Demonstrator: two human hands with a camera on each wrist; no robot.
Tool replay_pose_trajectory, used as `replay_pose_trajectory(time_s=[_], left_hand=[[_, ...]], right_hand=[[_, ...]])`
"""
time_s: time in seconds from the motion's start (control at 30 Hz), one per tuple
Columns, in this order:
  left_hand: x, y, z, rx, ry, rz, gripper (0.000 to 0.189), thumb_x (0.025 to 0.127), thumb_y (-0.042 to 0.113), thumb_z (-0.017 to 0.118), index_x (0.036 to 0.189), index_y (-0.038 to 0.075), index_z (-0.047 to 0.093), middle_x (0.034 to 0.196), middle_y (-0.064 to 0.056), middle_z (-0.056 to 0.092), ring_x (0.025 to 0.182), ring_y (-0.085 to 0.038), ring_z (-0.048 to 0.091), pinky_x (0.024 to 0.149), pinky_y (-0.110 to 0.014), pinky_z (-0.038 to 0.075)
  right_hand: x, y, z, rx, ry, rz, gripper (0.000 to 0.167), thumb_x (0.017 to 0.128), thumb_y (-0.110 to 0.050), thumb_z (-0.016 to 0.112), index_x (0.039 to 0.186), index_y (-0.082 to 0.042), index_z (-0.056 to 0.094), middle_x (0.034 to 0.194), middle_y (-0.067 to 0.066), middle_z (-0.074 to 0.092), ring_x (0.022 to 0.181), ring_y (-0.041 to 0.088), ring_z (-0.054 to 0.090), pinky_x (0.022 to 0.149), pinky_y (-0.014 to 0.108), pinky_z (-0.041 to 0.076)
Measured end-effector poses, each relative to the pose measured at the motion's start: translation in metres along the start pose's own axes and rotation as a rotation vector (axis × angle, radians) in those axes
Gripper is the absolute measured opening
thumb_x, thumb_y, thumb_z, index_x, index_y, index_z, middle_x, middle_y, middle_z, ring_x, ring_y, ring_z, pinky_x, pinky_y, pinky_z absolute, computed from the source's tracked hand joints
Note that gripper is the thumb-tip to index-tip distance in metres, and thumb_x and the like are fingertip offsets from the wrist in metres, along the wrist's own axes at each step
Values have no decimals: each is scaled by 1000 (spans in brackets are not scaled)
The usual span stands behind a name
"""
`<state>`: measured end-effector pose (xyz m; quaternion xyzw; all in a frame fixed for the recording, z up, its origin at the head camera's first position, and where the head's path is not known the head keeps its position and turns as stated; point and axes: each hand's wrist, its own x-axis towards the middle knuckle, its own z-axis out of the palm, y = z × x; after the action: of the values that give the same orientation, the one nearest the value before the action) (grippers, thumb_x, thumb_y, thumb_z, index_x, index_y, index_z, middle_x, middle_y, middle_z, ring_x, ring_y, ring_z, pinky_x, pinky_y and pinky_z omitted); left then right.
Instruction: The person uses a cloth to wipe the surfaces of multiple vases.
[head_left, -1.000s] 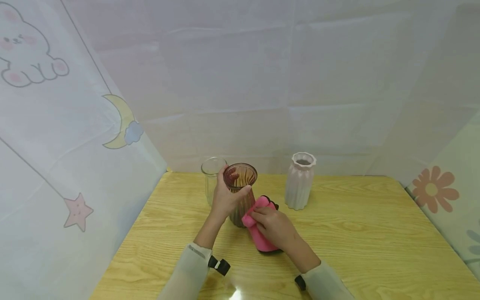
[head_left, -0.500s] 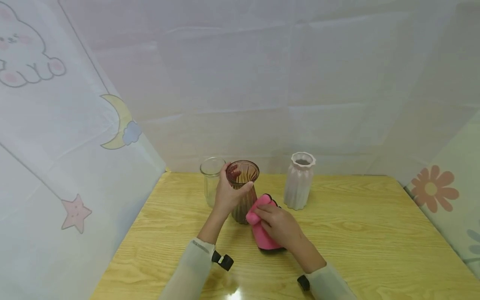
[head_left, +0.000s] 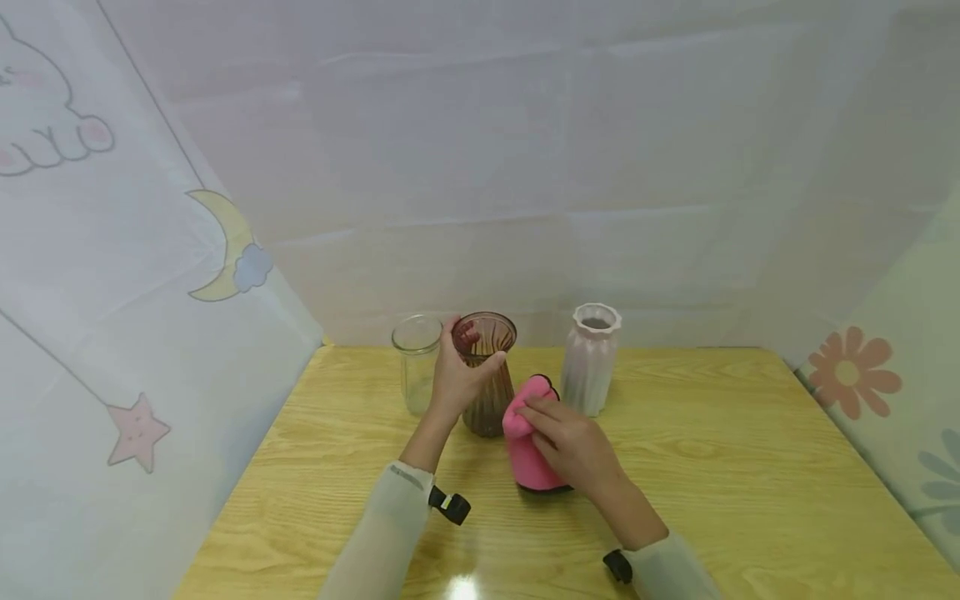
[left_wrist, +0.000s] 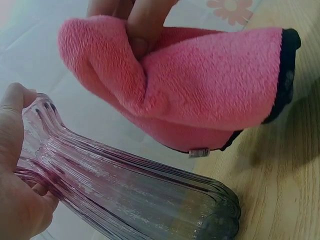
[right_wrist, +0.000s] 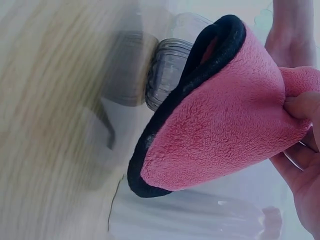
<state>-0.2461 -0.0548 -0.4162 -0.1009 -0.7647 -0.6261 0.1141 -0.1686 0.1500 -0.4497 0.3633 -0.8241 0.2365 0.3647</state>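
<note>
My left hand grips the neck of a ribbed, purple-tinted glass vase, its thumb and fingers around the part just under the rim. The vase stands near the middle of the table, with its mouth up. Just right of it, my right hand pinches a folded pink cloth with a black edge. In the left wrist view the cloth hangs above the table, apart from the vase. The fingertips of my right hand are partly sunk in the cloth's folds.
A clear glass vase stands just left of the purple one. Behind the cloth, to the right, is a pale pink fluted vase. The wooden table meets a printed sheet wall at its back edge.
The purple vase and my left hand have shifted slightly toward the back of the table. My right hand has lifted the cloth a little and moved it away from the vase.
</note>
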Motion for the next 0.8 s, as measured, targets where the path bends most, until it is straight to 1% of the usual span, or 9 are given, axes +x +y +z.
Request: replay_pose_trajectory(time_s=[0.17, 0.37, 0.4, 0.43, 0.5, 0.53, 0.6, 0.67, 0.8], left_hand=[[3, -1, 3, 15, 9, -9, 102, 81, 39, 82, 158, 13, 21, 143, -21, 52, 131, -30, 53, 108, -53, 42], [9, -3, 6, 44, 21, -33, 102, 81, 41, 81, 159, 16, 21, 146, -20, 49, 134, -33, 50, 108, -55, 43], [10, -4, 7, 48, 23, -36, 102, 81, 42, 81, 159, 16, 21, 147, -21, 48, 134, -33, 49, 108, -55, 43], [11, -5, 7, 46, 24, -38, 103, 81, 43, 81, 159, 17, 20, 147, -21, 47, 135, -33, 49, 109, -55, 42], [13, -6, 8, 30, 24, -39, 103, 81, 44, 82, 159, 17, 20, 148, -21, 47, 135, -33, 49, 110, -54, 42], [14, -7, 8, 21, 25, -39, 104, 80, 44, 82, 159, 17, 20, 148, -21, 47, 135, -32, 49, 110, -54, 42], [16, -8, 9, 3, 23, -39, 106, 79, 45, 82, 160, 17, 20, 147, -20, 48, 134, -31, 50, 110, -53, 42], [18, -8, 10, -9, 21, -40, 107, 79, 47, 83, 160, 17, 20, 146, -19, 49, 134, -30, 51, 111, -51, 42], [21, -9, 12, -12, 17, -41, 107, 79, 47, 83, 160, 16, 20, 147, -20, 48, 135, -30, 50, 111, -51, 41]], right_hand=[[-4, 1, -12, 5, 22, 15, 42, 68, 4, 86, 109, -4, 78, 113, 12, 75, 103, 29, 72, 83, 43, 59], [-6, 3, -25, 8, 49, -3, 44, 69, 4, 83, 112, -4, 77, 115, 13, 74, 103, 29, 72, 83, 43, 58], [-6, 3, -28, 8, 53, -9, 42, 71, 3, 82, 112, -3, 77, 116, 13, 74, 103, 30, 72, 82, 44, 58], [-6, 3, -30, 5, 59, -14, 36, 76, 0, 79, 112, -3, 77, 116, 13, 74, 103, 30, 72, 82, 44, 58], [-7, 4, -36, -6, 71, -19, 23, 91, -9, 72, 112, -3, 77, 116, 14, 74, 103, 30, 72, 82, 44, 58], [-8, 4, -39, -12, 74, -16, 22, 98, -15, 66, 112, -3, 77, 116, 14, 74, 103, 30, 72, 83, 43, 58], [-9, 4, -45, -29, 79, -7, 33, 107, -26, 53, 113, -4, 77, 116, 13, 74, 103, 30, 72, 87, 40, 57], [-10, 4, -51, -41, 84, 7, 44, 109, -33, 45, 113, -4, 77, 116, 13, 74, 103, 30, 72, 93, 34, 55], [-11, 4, -63, -56, 116, 4, 43, 109, -33, 46, 113, -4, 77, 115, 13, 74, 100, 31, 72, 102, 24, 48]])
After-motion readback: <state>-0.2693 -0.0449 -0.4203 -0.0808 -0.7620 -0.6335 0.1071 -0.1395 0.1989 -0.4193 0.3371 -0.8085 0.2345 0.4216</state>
